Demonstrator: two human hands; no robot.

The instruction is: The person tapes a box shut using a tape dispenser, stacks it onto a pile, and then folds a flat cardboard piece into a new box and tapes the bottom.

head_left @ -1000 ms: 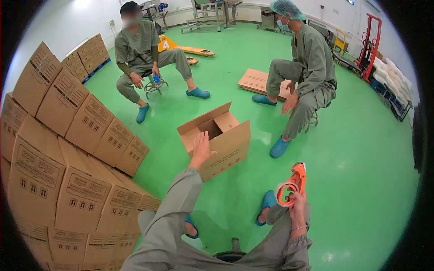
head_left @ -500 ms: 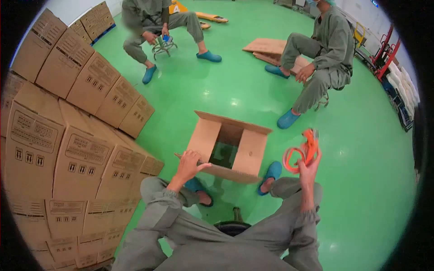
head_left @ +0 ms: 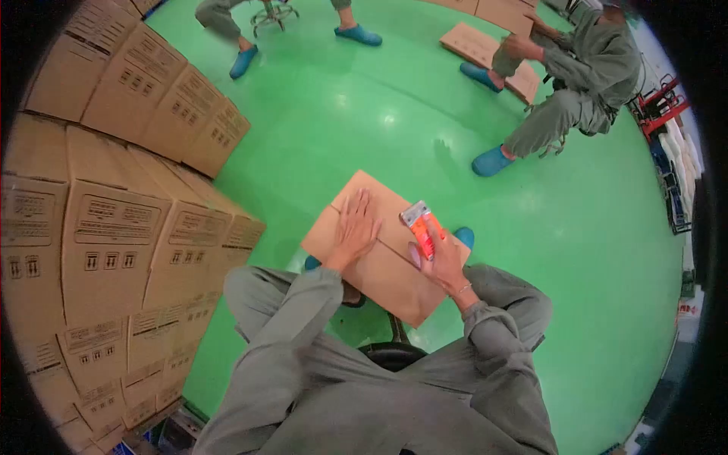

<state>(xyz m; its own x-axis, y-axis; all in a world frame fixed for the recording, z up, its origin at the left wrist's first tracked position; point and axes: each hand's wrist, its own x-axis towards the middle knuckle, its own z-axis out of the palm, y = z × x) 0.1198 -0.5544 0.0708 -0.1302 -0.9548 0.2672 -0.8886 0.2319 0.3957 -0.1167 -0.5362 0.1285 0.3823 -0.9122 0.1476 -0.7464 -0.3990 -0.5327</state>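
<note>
A plain brown cardboard box (head_left: 383, 279) sits upright just beyond the round black stool (head_left: 392, 356), between the person's knees, above the glossy green floor (head_left: 364, 121). Seen from above, its top is closed: two smooth, unprinted flaps lie nearly level and meet at a thin, dark seam running diagonally across the middle. The box sits turned at an angle, one corner pointing towards the stool.

The left hand (head_left: 356, 230) is spread flat on the top, fingers extended, pressing near the seam and grasping nothing. The right hand (head_left: 440, 262) is closed around an orange handheld tape dispenser (head_left: 423, 231) with a grey metal head, held over the right part of the top; whether its head touches the cardboard cannot be told.

Tall stacks of printed brown cartons (head_left: 117, 246) rise to the left. At upper right, a seated co-worker in grey-green clothes (head_left: 595, 64) is beside flat brown cardboard (head_left: 472, 44).
</note>
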